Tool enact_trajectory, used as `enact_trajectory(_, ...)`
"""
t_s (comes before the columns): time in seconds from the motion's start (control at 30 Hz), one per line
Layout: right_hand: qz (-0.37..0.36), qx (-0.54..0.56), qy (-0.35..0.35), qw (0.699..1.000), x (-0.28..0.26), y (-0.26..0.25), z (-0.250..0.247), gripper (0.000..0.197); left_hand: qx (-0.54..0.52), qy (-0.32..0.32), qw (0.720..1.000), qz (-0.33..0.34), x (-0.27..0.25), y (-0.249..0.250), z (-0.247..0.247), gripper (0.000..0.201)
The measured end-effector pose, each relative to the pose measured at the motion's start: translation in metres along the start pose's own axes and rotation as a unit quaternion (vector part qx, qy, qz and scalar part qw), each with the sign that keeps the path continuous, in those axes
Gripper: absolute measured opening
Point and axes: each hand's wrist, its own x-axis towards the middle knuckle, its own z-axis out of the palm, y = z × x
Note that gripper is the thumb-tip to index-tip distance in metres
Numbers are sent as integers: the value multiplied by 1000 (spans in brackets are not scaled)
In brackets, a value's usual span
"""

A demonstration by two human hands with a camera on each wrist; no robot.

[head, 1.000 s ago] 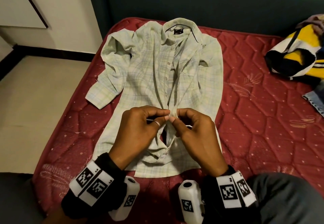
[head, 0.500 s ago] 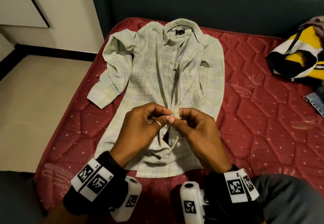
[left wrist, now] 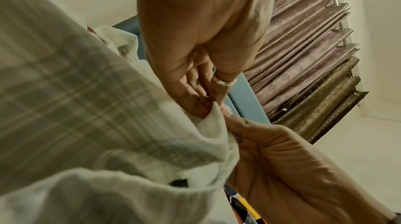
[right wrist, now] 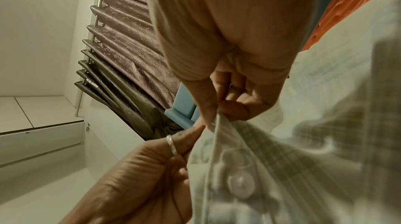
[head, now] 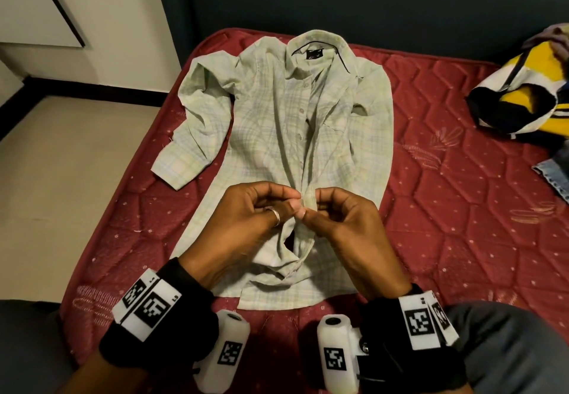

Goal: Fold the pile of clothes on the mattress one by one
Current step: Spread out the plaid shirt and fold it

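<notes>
You are pinching the shirt's point(head: 286, 135) front edges mid-placket, left hand point(head: 243, 224) and right hand point(head: 341, 224) fingertips nearly touching, with the shirt lying spread face-up on the mattress point(head: 462, 208); I judge you are buttoning, so keep both edges taut and aligned

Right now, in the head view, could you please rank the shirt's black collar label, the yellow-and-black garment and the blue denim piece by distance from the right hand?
From the right hand:
1. Black collar label, straight ahead at the shirt's neck.
2. Blue denim piece, at the right edge.
3. Yellow-and-black garment, far right corner.
</notes>
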Motion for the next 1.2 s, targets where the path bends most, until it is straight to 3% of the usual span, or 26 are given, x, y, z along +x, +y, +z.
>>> enact_trajectory(0.23, -11, -12, -3, 1000, -2, -4, -1, 9, 55, 17, 998, 20, 1, -2, 0, 11)
enact_trajectory(0.6, -82, -126, 16, 989, 2, 4, 0, 4, 83, 57, 994, 32, 3, -6, 1, 7)
enact_trajectory(0.87, -106, -172, 22, 979, 3, 5, 0, 18, 108, 28, 992, 52, 4, -6, -3, 10)
enact_trajectory(1.2, -250, -293, 63, 921, 3, 7, 2, 11, 172, -23, 981, 91, 3, -4, -7, 23)
